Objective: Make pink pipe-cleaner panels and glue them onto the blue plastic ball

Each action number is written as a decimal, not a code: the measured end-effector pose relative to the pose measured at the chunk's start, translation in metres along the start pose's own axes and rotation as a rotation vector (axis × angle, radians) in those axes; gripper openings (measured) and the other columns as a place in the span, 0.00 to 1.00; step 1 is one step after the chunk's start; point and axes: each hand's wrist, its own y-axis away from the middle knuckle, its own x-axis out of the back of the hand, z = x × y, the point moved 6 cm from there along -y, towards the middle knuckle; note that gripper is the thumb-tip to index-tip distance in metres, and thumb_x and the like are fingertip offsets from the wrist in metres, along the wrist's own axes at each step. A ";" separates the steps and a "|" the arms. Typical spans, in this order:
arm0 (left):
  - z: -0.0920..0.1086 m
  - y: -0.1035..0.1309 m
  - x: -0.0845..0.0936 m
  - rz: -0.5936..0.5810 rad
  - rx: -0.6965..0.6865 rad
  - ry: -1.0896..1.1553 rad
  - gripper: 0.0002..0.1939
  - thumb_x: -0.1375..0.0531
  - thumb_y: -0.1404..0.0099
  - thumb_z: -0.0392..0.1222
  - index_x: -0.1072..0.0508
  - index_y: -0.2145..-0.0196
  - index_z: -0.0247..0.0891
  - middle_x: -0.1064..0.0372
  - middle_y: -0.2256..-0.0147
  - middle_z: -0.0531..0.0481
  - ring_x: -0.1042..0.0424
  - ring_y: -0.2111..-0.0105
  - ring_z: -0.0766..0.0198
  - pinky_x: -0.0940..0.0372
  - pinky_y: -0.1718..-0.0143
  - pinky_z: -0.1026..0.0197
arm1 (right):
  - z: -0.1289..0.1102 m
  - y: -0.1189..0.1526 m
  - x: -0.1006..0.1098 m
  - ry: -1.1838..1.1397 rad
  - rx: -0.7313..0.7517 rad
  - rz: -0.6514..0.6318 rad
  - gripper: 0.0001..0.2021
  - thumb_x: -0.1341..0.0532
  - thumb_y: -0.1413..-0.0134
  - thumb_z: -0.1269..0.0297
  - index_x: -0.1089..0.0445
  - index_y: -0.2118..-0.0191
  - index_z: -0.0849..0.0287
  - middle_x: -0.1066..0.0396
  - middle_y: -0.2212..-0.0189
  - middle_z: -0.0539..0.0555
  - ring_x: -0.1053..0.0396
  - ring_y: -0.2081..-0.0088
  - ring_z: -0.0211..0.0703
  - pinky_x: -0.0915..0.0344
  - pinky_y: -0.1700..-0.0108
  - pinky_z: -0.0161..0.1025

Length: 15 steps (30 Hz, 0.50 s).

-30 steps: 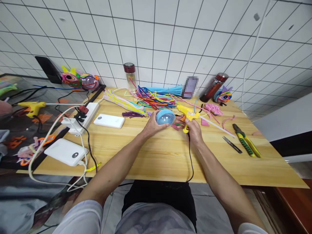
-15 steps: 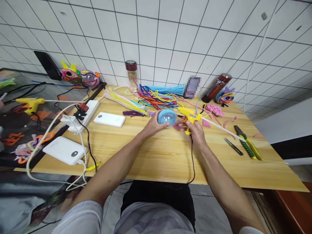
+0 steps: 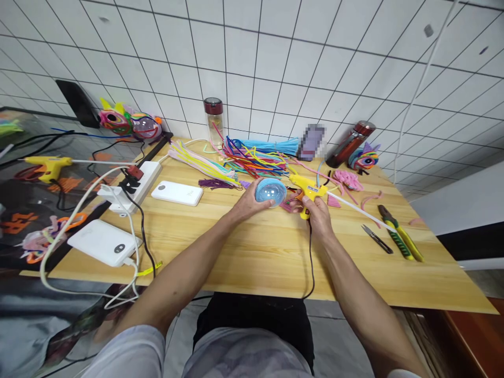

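Note:
My left hand (image 3: 249, 203) is closed around a clear round dome (image 3: 270, 193) with light blue winding along its rim. Just to its right, my right hand (image 3: 317, 212) grips a yellow glue gun (image 3: 309, 188), its nozzle toward the dome and a long white glue stick out of its back. The nozzle and the dome look close but apart. A black cord hangs from the gun's handle over the table's front edge. Behind both hands lies a heap of colourful pipe cleaners (image 3: 255, 157).
Pliers (image 3: 401, 233) and small snips (image 3: 377, 239) lie at the right. Bottles (image 3: 213, 123) (image 3: 352, 143) and a blurred phone stand by the wall. Power banks (image 3: 177, 193) (image 3: 103, 242), a power strip (image 3: 137, 184), cables and another glue gun (image 3: 49, 168) are at the left.

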 end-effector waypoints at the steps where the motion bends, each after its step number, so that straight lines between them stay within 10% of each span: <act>1: 0.000 0.000 0.000 -0.005 -0.008 0.001 0.49 0.27 0.42 0.58 0.39 0.31 0.37 0.34 0.33 0.35 0.32 0.33 0.41 0.36 0.29 0.40 | 0.000 0.000 0.000 -0.004 -0.002 0.001 0.20 0.28 0.45 0.45 0.24 0.54 0.53 0.16 0.57 0.55 0.19 0.63 0.45 0.25 0.67 0.38; 15: 0.053 0.030 0.012 0.314 -0.607 -0.399 0.53 0.26 0.40 0.51 0.51 0.27 0.45 0.40 0.32 0.31 0.38 0.29 0.37 0.43 0.27 0.31 | -0.010 -0.002 0.021 -0.128 0.092 0.230 0.20 0.28 0.45 0.46 0.25 0.54 0.54 0.17 0.58 0.54 0.20 0.66 0.43 0.25 0.70 0.38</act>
